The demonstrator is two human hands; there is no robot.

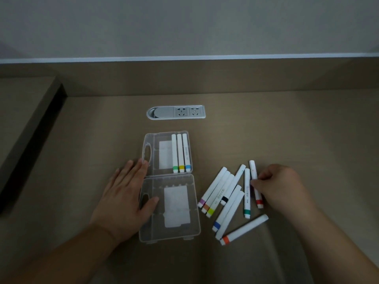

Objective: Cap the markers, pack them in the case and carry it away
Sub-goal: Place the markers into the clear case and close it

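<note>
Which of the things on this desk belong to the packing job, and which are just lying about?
Job:
- open clear case
- three markers in the case
- loose markers
- red-banded marker, gripped by the right hand
- left hand, flat on the case

Lying about:
- desk socket panel

Brown wood-grain desk top [266, 124] with a raised back ledge; a silver oval power socket panel [176, 112] is set flush into it near the back; in front of that lies a clear plastic hinged case [170, 228], opened flat, three white markers [180, 153] in its far half; to the right, a loose cluster of white markers with coloured bands [223, 193] lies directly on the surface, some overlapping; the left hand [125, 199] rests flat on the desk, touching the case's left edge.
</note>
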